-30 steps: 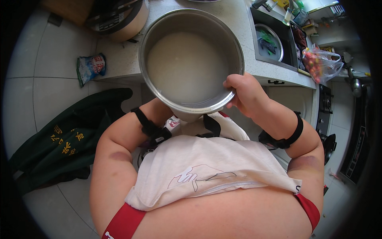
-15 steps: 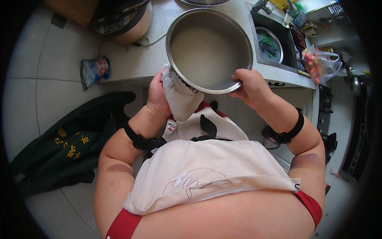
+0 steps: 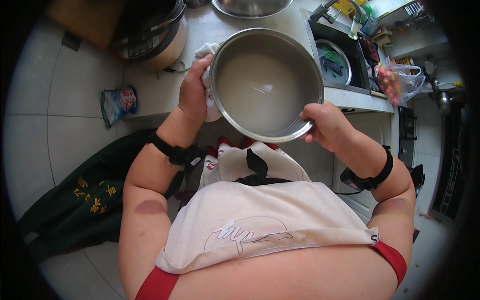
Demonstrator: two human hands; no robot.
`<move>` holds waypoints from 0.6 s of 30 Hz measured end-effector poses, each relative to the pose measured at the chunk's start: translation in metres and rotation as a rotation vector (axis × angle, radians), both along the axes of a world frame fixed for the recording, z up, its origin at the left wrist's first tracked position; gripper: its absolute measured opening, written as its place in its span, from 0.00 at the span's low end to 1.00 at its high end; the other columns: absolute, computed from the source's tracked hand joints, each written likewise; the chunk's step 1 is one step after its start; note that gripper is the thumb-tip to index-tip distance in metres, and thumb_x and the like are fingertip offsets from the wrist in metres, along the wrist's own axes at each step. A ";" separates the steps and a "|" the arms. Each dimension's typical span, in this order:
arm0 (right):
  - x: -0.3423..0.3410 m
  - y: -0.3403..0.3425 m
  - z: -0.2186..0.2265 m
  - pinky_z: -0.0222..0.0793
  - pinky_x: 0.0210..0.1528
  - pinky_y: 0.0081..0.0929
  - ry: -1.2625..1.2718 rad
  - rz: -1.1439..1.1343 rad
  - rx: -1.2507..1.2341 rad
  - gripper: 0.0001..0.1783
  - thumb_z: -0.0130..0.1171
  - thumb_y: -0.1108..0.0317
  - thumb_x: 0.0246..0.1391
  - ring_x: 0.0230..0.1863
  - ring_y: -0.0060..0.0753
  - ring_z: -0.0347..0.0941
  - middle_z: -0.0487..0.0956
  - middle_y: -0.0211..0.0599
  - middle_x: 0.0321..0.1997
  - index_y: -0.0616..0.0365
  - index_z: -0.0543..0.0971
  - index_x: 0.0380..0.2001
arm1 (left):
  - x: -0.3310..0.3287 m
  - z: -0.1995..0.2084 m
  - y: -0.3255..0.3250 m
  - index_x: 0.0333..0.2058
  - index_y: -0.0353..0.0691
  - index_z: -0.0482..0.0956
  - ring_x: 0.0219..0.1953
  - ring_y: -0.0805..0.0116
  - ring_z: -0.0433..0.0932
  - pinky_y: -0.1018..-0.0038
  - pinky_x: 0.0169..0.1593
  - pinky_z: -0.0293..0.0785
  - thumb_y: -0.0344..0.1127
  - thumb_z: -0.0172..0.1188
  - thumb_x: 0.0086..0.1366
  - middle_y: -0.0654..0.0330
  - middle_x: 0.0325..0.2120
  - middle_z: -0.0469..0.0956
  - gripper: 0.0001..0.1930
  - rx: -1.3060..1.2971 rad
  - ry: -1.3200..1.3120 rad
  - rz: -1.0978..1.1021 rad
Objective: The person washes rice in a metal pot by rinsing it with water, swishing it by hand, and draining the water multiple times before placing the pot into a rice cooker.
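Observation:
A wide metal pot (image 3: 305, 55) holds cloudy, pale liquid (image 3: 260, 95) and is held in front of me at the counter's near edge. My right hand (image 3: 327, 125) grips its near right rim, thumb over the edge and fingers curled below. On the pot's left side, my left hand (image 3: 192, 90) is closed on a white cloth (image 3: 205, 52), which lies between the hand and the outer wall. Most of the left fingers are hidden behind the cloth and pot. The pot's underside cannot be seen.
On the counter (image 3: 200, 32), a rice cooker (image 3: 167, 42) stands left and a round metal piece (image 3: 250, 7) lies behind the pot. A sink with a metal basin (image 3: 347, 70) is right, beside a bag of red fruit (image 3: 392, 82). Lower left are a blue packet (image 3: 120, 102) and green garment (image 3: 115, 175).
The pot has come nearer to me and slightly right, with my right hand on its rim. My left hand has shifted up along its left side, and the cloth no longer hangs below the rim.

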State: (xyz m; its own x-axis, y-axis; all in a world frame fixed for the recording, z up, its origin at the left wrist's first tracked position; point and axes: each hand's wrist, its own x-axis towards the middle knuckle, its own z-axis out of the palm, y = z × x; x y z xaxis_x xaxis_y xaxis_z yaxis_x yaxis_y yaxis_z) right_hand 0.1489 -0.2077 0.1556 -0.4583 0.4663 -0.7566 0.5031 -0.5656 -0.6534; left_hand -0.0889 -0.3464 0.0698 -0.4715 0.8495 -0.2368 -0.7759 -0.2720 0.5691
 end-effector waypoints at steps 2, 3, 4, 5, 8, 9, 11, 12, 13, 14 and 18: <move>-0.002 0.002 0.006 0.70 0.13 0.21 -0.012 0.040 -0.025 0.09 0.51 0.74 0.50 0.15 0.32 0.75 0.78 0.45 0.22 0.71 0.76 0.29 | -0.012 0.001 0.011 0.46 0.40 0.77 0.40 0.70 0.80 0.74 0.46 0.76 0.41 0.50 0.68 0.61 0.38 0.80 0.14 0.013 0.090 -0.041; -0.002 0.005 0.007 0.70 0.13 0.21 -0.006 0.047 -0.021 0.09 0.51 0.74 0.50 0.15 0.32 0.75 0.78 0.45 0.22 0.71 0.76 0.29 | -0.018 0.000 0.018 0.44 0.40 0.77 0.38 0.70 0.80 0.75 0.44 0.76 0.41 0.50 0.68 0.61 0.36 0.81 0.14 0.054 0.090 -0.108; 0.000 0.009 0.006 0.69 0.14 0.22 -0.009 0.094 -0.032 0.11 0.50 0.73 0.50 0.16 0.33 0.75 0.79 0.47 0.22 0.73 0.76 0.29 | -0.024 -0.003 0.024 0.41 0.40 0.78 0.35 0.71 0.80 0.75 0.41 0.77 0.40 0.50 0.67 0.61 0.34 0.81 0.13 0.094 0.091 -0.174; 0.000 0.013 0.007 0.69 0.15 0.22 -0.012 0.145 -0.046 0.13 0.50 0.72 0.50 0.16 0.34 0.75 0.79 0.50 0.23 0.76 0.76 0.29 | -0.030 -0.007 0.031 0.39 0.39 0.79 0.33 0.71 0.80 0.75 0.39 0.78 0.40 0.50 0.67 0.61 0.32 0.81 0.13 0.132 0.093 -0.236; -0.008 0.024 0.010 0.67 0.14 0.23 -0.025 0.176 -0.052 0.12 0.50 0.73 0.50 0.14 0.33 0.74 0.79 0.50 0.22 0.76 0.76 0.28 | -0.046 -0.023 0.054 0.39 0.38 0.80 0.33 0.68 0.81 0.73 0.40 0.79 0.43 0.52 0.66 0.57 0.32 0.82 0.15 0.191 -0.067 -0.310; -0.008 0.029 0.009 0.67 0.14 0.23 -0.044 0.184 -0.067 0.12 0.49 0.73 0.50 0.14 0.33 0.74 0.79 0.50 0.22 0.76 0.76 0.28 | -0.043 -0.022 0.058 0.39 0.38 0.80 0.33 0.68 0.81 0.73 0.40 0.79 0.43 0.52 0.66 0.57 0.32 0.82 0.15 0.191 -0.064 -0.306; -0.012 0.040 0.011 0.67 0.14 0.23 -0.030 0.181 -0.070 0.11 0.49 0.74 0.50 0.15 0.34 0.73 0.78 0.50 0.22 0.75 0.76 0.28 | -0.035 -0.016 0.063 0.40 0.38 0.80 0.34 0.64 0.82 0.70 0.43 0.80 0.46 0.53 0.65 0.54 0.34 0.83 0.17 0.184 -0.226 -0.268; -0.013 0.045 0.011 0.66 0.14 0.23 -0.032 0.184 -0.060 0.11 0.49 0.74 0.50 0.15 0.34 0.73 0.78 0.49 0.22 0.75 0.75 0.28 | -0.037 -0.029 0.068 0.43 0.38 0.80 0.36 0.60 0.82 0.68 0.45 0.80 0.49 0.53 0.64 0.51 0.36 0.82 0.20 0.207 -0.244 -0.257; -0.014 0.051 0.012 0.66 0.14 0.23 -0.033 0.187 -0.049 0.11 0.49 0.74 0.50 0.15 0.34 0.73 0.77 0.49 0.21 0.74 0.75 0.28 | -0.036 -0.033 0.071 0.43 0.38 0.80 0.36 0.60 0.82 0.68 0.45 0.80 0.49 0.53 0.64 0.51 0.36 0.82 0.20 0.209 -0.240 -0.249; -0.015 0.056 0.012 0.66 0.14 0.23 -0.031 0.196 -0.047 0.11 0.49 0.74 0.50 0.15 0.34 0.73 0.77 0.49 0.21 0.74 0.75 0.28 | -0.031 -0.034 0.074 0.43 0.38 0.79 0.38 0.59 0.82 0.66 0.46 0.80 0.50 0.53 0.64 0.51 0.37 0.82 0.21 0.231 -0.291 -0.224; -0.020 0.075 0.012 0.65 0.13 0.24 -0.044 0.216 -0.080 0.10 0.50 0.74 0.50 0.15 0.34 0.73 0.77 0.48 0.22 0.74 0.75 0.28 | -0.018 -0.044 0.092 0.47 0.38 0.78 0.43 0.57 0.81 0.62 0.49 0.79 0.52 0.51 0.65 0.49 0.41 0.81 0.24 0.318 -0.389 -0.147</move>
State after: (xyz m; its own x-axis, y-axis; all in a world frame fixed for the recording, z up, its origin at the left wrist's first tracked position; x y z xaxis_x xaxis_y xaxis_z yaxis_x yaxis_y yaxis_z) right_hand 0.1291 -0.1323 0.1671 -0.5072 0.2989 -0.8083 0.6451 -0.4903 -0.5860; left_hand -0.1071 -0.2549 0.0253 -0.2704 0.9585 -0.0903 -0.9565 -0.2568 0.1381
